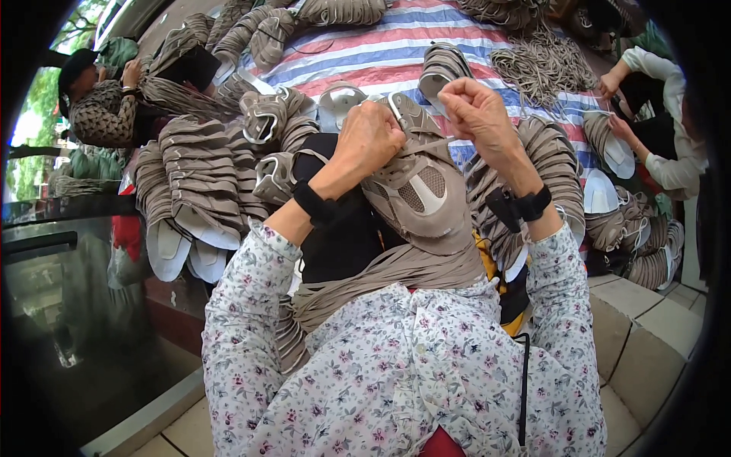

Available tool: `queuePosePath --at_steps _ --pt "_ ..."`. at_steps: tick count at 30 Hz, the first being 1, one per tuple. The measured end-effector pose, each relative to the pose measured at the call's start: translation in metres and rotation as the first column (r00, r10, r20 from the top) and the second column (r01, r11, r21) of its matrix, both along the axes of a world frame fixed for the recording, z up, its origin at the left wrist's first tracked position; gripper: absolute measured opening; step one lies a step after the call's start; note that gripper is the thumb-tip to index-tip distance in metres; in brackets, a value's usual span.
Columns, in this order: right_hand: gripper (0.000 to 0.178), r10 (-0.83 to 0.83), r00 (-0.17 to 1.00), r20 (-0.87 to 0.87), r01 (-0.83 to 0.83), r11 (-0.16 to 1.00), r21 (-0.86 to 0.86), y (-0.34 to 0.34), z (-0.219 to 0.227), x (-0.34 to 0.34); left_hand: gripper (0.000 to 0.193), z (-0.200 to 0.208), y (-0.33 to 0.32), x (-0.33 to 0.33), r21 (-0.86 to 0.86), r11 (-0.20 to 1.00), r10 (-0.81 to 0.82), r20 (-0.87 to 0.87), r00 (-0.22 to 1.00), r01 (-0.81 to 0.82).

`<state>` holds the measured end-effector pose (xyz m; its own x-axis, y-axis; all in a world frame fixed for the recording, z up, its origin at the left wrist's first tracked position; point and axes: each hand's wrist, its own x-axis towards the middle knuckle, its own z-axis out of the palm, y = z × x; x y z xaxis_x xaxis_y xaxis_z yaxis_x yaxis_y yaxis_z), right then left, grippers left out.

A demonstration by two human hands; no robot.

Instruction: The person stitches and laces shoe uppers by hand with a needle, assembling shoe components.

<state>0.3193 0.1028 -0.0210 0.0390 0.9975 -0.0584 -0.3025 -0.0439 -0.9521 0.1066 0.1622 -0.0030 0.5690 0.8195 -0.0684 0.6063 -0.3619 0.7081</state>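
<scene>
A taupe shoe upper [430, 199] with a mesh toe panel rests on my lap, toe toward me. My left hand [367, 139] is closed at its lacing edge, gripping the upper; the fingertips are partly hidden. Raised to the right of it, my right hand [485, 122] is closed in a pinch. A flat taupe shoelace [432, 145] stretches from the upper's eyelets toward this hand, though its end between the fingers is hard to see. Below the upper, a bundle of loose laces [365, 280] lies across my lap.
Stacks of taupe uppers [199, 171] stand at the left, and more stacked uppers [550, 156] at the right. A lace heap [544, 65] lies on a striped sheet [343, 49]. Two people work nearby, one [106, 107] at far left, another's sleeve [661, 72] at far right.
</scene>
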Motion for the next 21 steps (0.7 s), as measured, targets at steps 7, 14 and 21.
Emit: queuePosePath --at_steps 7,14,21 --pt "0.01 -0.015 0.999 0.03 0.015 1.0 0.0 0.018 0.015 0.01 0.009 0.003 -0.009 0.003 0.562 0.818 -0.013 -0.193 0.981 0.121" --pt "0.014 -0.054 0.998 0.024 0.053 0.997 0.056 0.038 0.011 0.037 0.007 0.015 0.044 -0.14 0.67 0.74 0.295 -0.245 0.924 -0.058" --pt "0.018 -0.11 0.792 0.601 -0.009 0.981 0.192 0.015 0.024 0.019 0.015 0.01 0.02 -0.338 0.719 0.672 0.579 -0.359 0.733 -0.178"
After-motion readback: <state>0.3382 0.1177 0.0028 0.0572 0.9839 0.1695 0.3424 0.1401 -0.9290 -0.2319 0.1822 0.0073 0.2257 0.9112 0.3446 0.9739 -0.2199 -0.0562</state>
